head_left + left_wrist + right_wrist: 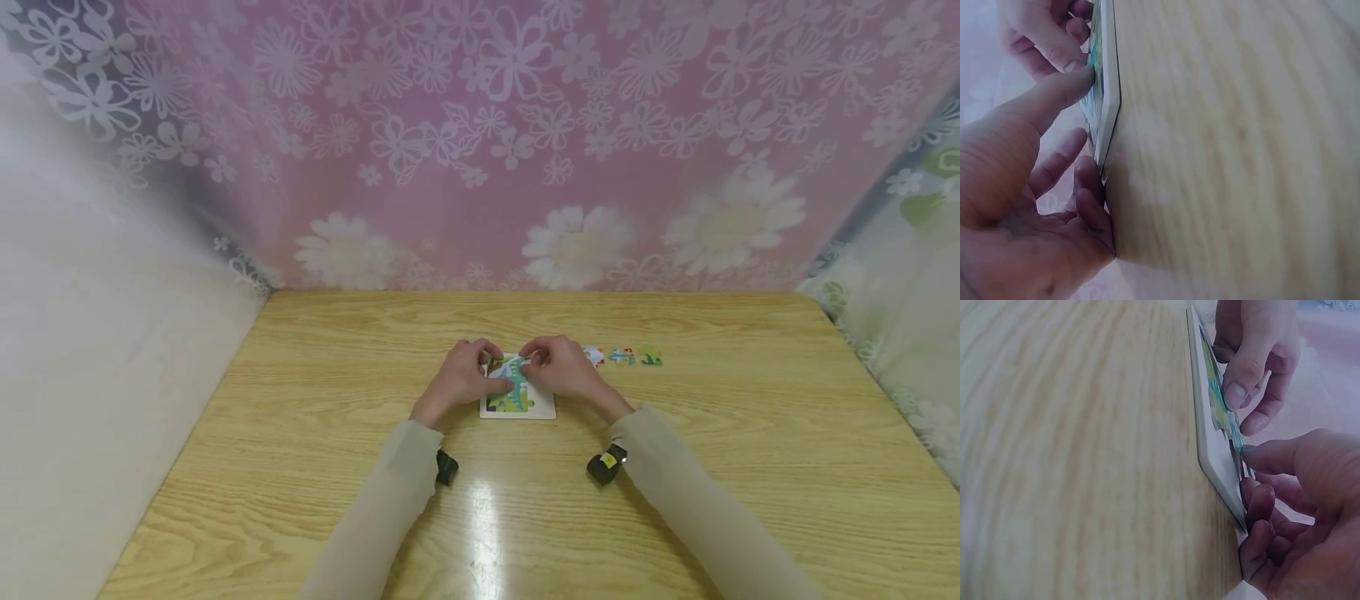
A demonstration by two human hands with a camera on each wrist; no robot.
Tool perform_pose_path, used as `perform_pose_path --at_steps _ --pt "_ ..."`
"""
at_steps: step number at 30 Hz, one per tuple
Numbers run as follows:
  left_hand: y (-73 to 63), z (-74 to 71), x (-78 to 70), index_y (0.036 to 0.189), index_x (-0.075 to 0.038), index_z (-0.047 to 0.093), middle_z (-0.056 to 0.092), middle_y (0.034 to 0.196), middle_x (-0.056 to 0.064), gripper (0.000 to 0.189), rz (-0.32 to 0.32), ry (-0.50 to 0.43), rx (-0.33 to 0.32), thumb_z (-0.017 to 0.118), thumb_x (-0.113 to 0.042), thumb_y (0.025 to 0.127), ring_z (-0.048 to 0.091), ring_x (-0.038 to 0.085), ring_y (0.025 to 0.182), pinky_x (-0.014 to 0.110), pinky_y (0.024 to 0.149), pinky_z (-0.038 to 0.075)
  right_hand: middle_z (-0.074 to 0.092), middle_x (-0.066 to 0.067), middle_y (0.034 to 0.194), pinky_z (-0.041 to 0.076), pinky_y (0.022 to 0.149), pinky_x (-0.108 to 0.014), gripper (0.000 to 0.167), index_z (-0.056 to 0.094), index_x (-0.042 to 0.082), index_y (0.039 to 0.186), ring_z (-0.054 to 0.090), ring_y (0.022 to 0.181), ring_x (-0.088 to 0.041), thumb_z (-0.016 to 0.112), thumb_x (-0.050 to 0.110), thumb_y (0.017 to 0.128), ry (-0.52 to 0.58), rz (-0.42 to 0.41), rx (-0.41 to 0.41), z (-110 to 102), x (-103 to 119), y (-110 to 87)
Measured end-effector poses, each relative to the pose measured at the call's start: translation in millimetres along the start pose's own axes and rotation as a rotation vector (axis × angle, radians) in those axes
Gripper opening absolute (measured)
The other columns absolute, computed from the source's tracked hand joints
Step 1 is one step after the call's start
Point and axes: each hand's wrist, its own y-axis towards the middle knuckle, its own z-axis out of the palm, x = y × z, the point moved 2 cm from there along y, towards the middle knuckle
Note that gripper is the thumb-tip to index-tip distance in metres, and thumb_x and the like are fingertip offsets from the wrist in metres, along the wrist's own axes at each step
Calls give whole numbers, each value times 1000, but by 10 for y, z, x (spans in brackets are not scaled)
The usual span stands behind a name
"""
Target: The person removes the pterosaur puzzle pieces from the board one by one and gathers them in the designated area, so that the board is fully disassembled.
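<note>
A small jigsaw puzzle board (542, 407) with a white border lies on the table between the two hands. Its left and middle parts carry a green and teal picture (513, 402); white backing shows at the lower right. My left hand (465, 375) holds the board's left side, thumb (1075, 84) down on the picture and other fingers around the far left edge. At the upper right of the board, my right hand (564, 367) pinches a puzzle piece, mostly hidden by the fingers, with the thumb (1266, 456) at the picture's edge.
Loose puzzle pieces (622, 357) lie in a row on the wooden table (337, 367), just right of the right hand. Behind the table hangs a pink flowered curtain (450, 167). A black wrist camera (606, 463) sits below the right wrist, and another (447, 468) below the left.
</note>
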Motion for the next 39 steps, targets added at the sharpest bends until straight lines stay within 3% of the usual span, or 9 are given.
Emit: perform_pose_path --at_steps 6,21,39 --pt "-22 -3 -27 122 -15 66 52 109 9 45 -18 9 6 84 -31 84 46 22 91 34 76 41 70 -6 90 44 66 -29 23 73 10 112 59 75 -17 73 22 94 -12 -6 -7 11 -8 9" --pt "2 3 -149 123 -11 67 58 117 8 46 -92 62 0 85 -28 84 50 22 107 39 93 46 70 -5 89 45 67 -29 17 73 11 108 60 75 -16 73 20 94 10 -20 -34 31 -23 17" --pt "-12 11 -124 121 -12 66 56 118 8 44 -115 46 10 84 -28 84 48 23 106 39 92 46 73 -6 95 49 74 -33 11 71 16 106 67 86 -19 70 23 97 -11 -36 -29 50 5 13"
